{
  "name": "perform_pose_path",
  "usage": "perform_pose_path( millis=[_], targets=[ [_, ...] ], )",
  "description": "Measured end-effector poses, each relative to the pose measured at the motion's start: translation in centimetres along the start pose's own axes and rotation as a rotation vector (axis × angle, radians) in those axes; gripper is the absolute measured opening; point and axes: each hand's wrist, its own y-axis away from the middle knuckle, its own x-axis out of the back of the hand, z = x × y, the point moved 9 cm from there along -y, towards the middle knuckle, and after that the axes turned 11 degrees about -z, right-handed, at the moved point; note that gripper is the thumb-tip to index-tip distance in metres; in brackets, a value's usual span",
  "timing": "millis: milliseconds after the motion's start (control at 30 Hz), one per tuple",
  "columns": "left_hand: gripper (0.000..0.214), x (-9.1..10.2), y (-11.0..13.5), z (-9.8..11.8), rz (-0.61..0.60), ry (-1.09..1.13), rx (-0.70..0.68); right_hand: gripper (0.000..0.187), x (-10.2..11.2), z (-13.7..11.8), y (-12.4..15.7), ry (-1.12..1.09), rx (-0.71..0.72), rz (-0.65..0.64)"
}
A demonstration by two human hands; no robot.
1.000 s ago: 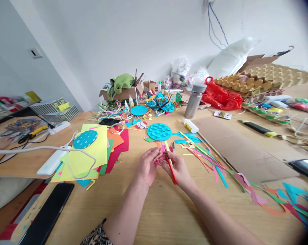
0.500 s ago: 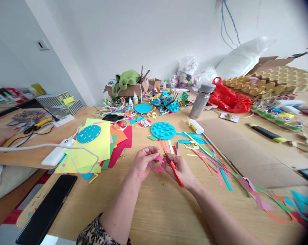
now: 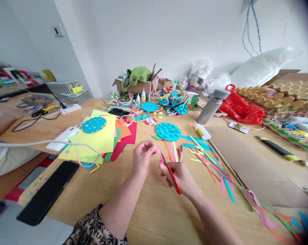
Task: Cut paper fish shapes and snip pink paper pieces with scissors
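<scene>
Between the fingertips of my left hand [image 3: 143, 158] is a small piece of pink paper [image 3: 157, 149]. My right hand [image 3: 181, 176] grips red-handled scissors [image 3: 173, 177], their blades pointing up and left towards that paper. Whether the blades touch it, I cannot tell. Pink scraps [image 3: 164, 158] lie on the table just behind the hands. Farther back rests a blue disc with a raised pattern [image 3: 168, 131], a green leaf-like piece [image 3: 157, 136] at its left edge. A pen [image 3: 181, 153] and several narrow paper strips lie beyond my right hand.
Coloured paper sheets [image 3: 106, 143], a white power strip [image 3: 61, 139] and a black phone [image 3: 48, 194] are at left. To the right are a glue bottle [image 3: 203, 132], a steel flask [image 3: 212, 108], cardboard [image 3: 256, 160] and a utility knife [image 3: 276, 148]. Another person's hand [image 3: 17, 114] shows far left.
The view has shifted, so the surroundings appear farther right. My hands have moved a little apart, and the scissors now sit lower relative to the pink paper in my left fingers.
</scene>
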Motion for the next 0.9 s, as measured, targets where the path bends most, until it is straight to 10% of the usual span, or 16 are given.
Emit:
perform_pose_path(
  millis=[900],
  targets=[
    [0.023,-0.7,0.7,-1.4,-0.020,-0.067,0.149,0.049,-0.5,1.9,-0.8,-0.167,-0.140,-0.001]
  ],
)
